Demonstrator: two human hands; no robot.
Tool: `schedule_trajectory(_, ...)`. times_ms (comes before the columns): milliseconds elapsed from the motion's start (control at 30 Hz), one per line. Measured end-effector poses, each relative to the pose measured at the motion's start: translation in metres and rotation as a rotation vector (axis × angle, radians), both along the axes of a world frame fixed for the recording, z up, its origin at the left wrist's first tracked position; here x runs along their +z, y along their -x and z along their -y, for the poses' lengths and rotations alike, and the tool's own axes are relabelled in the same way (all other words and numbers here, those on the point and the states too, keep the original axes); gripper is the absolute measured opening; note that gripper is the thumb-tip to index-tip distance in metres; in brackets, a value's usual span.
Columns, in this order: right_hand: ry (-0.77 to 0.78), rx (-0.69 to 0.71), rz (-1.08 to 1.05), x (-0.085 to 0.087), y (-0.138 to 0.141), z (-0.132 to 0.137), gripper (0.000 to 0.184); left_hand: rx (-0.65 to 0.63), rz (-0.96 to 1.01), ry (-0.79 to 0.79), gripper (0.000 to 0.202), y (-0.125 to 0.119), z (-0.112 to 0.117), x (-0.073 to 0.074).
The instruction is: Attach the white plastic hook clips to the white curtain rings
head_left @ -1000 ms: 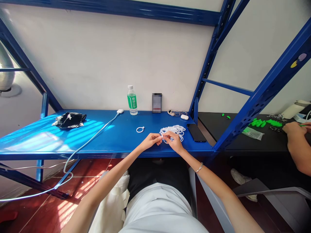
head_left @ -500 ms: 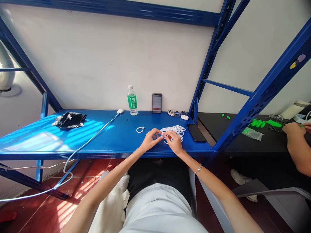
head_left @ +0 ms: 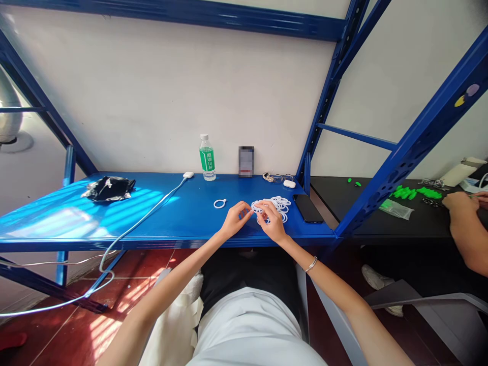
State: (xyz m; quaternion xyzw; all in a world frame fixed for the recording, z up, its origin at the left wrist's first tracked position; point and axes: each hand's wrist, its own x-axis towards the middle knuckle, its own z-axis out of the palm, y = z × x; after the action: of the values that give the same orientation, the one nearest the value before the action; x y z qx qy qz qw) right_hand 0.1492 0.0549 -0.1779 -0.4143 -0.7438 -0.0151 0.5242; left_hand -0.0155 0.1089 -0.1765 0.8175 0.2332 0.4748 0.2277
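A pile of white plastic rings (head_left: pixel 276 204) lies on the blue shelf (head_left: pixel 152 213) in front of me. My left hand (head_left: pixel 236 219) and my right hand (head_left: pixel 271 221) meet at the near edge of the pile, fingertips pinched on a white ring between them. One separate white ring (head_left: pixel 220 203) lies alone to the left of the pile.
A black phone (head_left: pixel 308 208) lies right of the pile. A green-labelled water bottle (head_left: pixel 207 157), a small upright screen (head_left: pixel 246 161), glasses (head_left: pixel 278 178) and an earbud case (head_left: pixel 290 184) stand at the back. A white cable (head_left: pixel 145 216) and black bag (head_left: pixel 109 188) lie left. Another person's hand (head_left: pixel 461 203) works by green parts (head_left: pixel 415 193).
My hands have shifted slightly forward onto the pile's near edge, and the left hand's fingers have spread a little while keeping the pinch.
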Motion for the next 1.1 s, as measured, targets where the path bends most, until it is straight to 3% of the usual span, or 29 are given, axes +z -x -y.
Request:
schedule_trajectory(167,0.064,0.019,-0.048,0.0033,-0.0008,0.0005,0.036,0.019,-0.01,-0.066,0.018,0.0003,0.0,-0.0008)
schedule_trajectory(500,0.139,0.056,-0.076,-0.0007,-0.0017,-0.0049,0.042,0.087,0.003,-0.113,0.016,0.003,-0.0005,-0.0006)
schedule_trajectory(1100,0.043,0.03,-0.106,-0.0041,-0.0027,-0.0061,0.029,0.071,-0.034,-0.085,0.015,0.0014,0.0034,0.0008)
